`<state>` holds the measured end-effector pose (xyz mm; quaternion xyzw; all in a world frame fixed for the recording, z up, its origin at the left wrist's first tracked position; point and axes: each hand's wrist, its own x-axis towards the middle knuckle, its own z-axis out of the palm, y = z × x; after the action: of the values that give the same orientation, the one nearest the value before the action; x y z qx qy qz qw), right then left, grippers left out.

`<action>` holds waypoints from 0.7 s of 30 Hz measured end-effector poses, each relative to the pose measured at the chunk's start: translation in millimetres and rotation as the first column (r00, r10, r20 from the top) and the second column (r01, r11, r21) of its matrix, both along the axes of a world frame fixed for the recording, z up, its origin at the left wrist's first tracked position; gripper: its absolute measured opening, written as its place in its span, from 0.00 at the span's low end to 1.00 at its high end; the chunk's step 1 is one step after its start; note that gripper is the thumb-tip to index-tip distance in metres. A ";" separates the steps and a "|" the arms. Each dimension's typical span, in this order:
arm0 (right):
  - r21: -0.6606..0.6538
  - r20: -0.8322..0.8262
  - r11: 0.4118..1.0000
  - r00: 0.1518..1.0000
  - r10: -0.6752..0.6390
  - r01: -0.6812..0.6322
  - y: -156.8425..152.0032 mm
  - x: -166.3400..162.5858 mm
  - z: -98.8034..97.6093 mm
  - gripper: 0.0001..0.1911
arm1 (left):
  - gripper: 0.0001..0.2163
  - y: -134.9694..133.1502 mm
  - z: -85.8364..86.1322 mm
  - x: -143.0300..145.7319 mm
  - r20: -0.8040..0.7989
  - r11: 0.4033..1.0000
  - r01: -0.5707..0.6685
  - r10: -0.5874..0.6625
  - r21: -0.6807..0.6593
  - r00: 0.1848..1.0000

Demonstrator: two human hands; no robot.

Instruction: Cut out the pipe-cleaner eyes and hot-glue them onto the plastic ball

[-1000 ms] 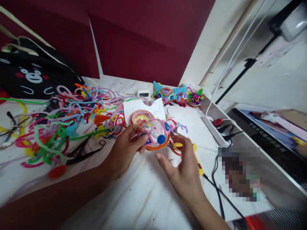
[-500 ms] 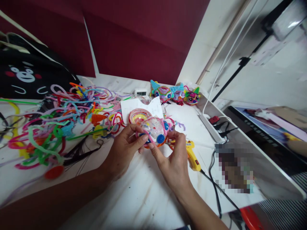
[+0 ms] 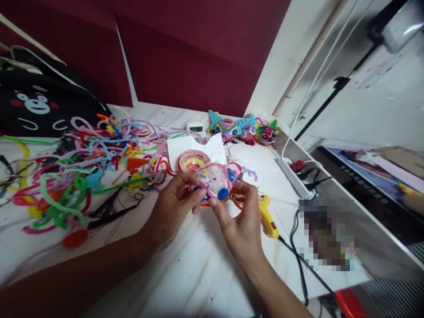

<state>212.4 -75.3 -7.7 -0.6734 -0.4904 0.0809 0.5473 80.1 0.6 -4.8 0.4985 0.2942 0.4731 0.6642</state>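
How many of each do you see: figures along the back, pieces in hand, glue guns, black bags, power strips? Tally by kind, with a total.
Figures: 3
Held piece: 1
Glue gun: 1
Bag: 1
Power strip: 1
Total: 7

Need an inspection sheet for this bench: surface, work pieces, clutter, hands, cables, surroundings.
Surface: white, brown-veined tabletop with small dark specks.
Job's things: clear, pink-edged craft piece with round blue discs, held; red-and-yellow ringed round piece behind it.
Clutter: heap of multicoloured fuzzy pipe cleaners at left; yellow glue gun at right.
Hands: left hand and right hand both pinch the craft piece.
Cables: black cords crossing beside the glue gun; white power strip holding plugs.
Surroundings: maroon panel, black printed bag, three multicoloured ornaments at the back.
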 end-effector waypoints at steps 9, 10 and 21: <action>-0.034 -0.138 0.999 0.990 -0.004 -0.001 1.8 1.2 1.3 0.26 | 0.09 1.6 -3.0 -2.4 -0.070 0.998 0.019 -0.014 0.065 0.997; -0.043 -0.145 0.999 0.989 -0.005 -0.001 2.4 1.8 1.2 0.27 | 0.09 1.8 -3.1 -2.6 -0.078 0.997 0.023 -0.018 0.072 0.997; -0.082 -0.202 0.991 0.975 0.089 -0.107 16.9 14.0 -12.6 0.47 | 0.09 8.0 -4.0 -2.6 -0.161 0.995 0.022 -0.006 0.096 0.987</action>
<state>226.4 -58.4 -20.3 -0.6616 -0.4619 0.1970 0.5569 77.5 8.6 -8.8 0.5690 0.3199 0.4406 0.6163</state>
